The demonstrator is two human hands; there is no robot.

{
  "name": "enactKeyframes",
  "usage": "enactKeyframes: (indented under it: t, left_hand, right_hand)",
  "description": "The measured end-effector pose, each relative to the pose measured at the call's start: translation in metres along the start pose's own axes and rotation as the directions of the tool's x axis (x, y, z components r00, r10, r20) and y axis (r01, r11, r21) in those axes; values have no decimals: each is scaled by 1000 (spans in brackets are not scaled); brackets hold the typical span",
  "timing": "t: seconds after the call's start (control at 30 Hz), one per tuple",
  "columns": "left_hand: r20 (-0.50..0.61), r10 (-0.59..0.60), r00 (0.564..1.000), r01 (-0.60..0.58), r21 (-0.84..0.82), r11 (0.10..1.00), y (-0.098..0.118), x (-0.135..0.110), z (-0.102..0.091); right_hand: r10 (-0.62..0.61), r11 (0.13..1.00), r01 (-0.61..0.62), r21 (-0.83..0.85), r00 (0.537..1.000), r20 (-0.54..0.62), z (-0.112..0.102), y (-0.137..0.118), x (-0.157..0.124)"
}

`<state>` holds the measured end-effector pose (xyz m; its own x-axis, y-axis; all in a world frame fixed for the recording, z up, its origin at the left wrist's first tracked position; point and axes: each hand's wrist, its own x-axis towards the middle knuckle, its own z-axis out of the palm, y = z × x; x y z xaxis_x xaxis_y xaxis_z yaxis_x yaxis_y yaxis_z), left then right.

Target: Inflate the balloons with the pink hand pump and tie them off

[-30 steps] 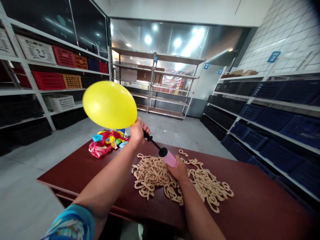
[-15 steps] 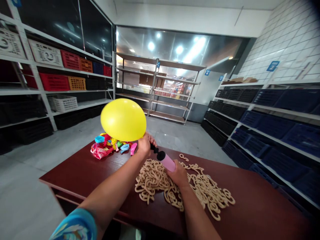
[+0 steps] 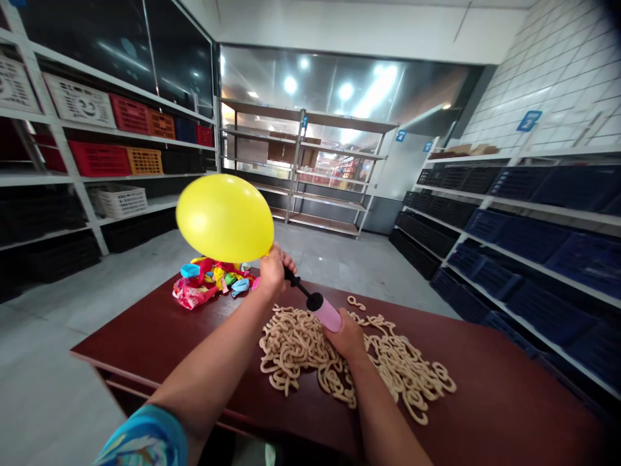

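My left hand is closed around the neck of an inflated yellow balloon and holds it on the black nozzle end of a hand pump. My right hand is wrapped round the pump's pink barrel. The black rod between barrel and nozzle shows partly drawn out. Both hands hover above a dark red table, over a heap of beige S-shaped clips.
A pile of limp coloured balloons lies at the table's far left corner. Shelving with red, orange and white crates lines the left wall; dark blue bins fill the racks on the right. Grey floor lies beyond the table.
The pump rod went in half a second ago and is drawn out again now. The balloon has shifted slightly with the left hand.
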<state>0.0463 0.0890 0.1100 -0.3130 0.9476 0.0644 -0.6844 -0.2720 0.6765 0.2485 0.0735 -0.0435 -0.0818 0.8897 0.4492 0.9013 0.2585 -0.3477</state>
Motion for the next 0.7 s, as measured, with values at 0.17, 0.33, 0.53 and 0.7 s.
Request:
enactKeyframes:
  t: [0.17,0.33,0.53,0.7]
  left_hand:
    - [-51,-87,995,88,16,996,-56,-8,-6]
    - [-46,-85,995,83,-35,996,-56,-12,-9]
    - [31,8,999,-6,-70,998,22,-10,-3]
    - [82,78,994,-76,-38,996,63,0,2]
  right_hand:
    - [-3,1000,4,-19,1000,23,1,-4,-1]
    - [-30,1000,30,-2,1000,-3,1,-7,-1]
    - [-18,999,19,32,998,-54,1,-4,2]
    - [-11,999,14,49,999,-50,0,-5,2]
